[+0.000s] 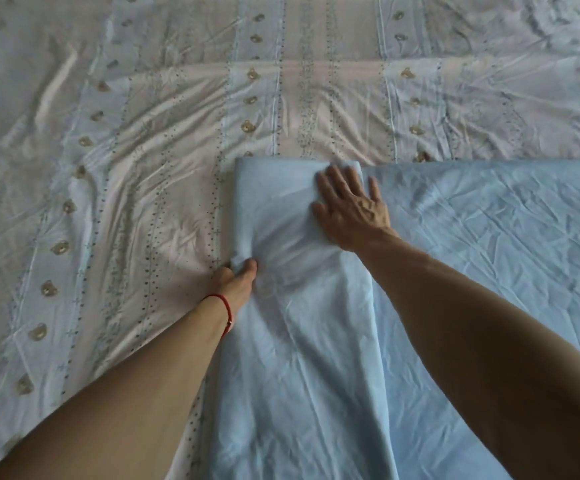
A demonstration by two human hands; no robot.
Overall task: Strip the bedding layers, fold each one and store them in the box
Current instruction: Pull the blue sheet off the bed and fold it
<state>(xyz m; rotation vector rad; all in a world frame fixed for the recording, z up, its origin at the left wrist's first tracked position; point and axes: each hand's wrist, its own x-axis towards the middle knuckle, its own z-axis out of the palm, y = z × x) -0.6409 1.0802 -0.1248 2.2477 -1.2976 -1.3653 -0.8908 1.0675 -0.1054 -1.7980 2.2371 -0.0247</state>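
Blue sheet (437, 271): plain pale blue cloth, creased, spread over the near right part of the bed; its far edge runs straight across the middle of the view and off the right side.
Folded flap (281, 209): the left end of the blue sheet is turned over onto itself, making a doubled panel with a squared far-left corner; the flap's free edge runs down toward the viewer, narrowing into soft folds.
Left hand (238, 275): pinches the left edge of the folded flap, thumb on top of the cloth and fingers tucked under it, the fabric bunched at the grip.
Right hand (350, 206): lies flat, palm down, fingers spread and straight, pressing the far part of the folded flap near its upper edge; it grips nothing.
Red string bracelet (224, 311): thin cord around the left wrist, with a small bead.
Forearms: both bare, reaching in from the bottom of the view, the right one crossing above the blue sheet.
Patterned sheet (143, 150): white and pale blue striped bedding with dotted lines and small golden bear-like motifs, wrinkled, covering the bed beneath and beyond the blue sheet; a fold line crosses it far from the viewer.
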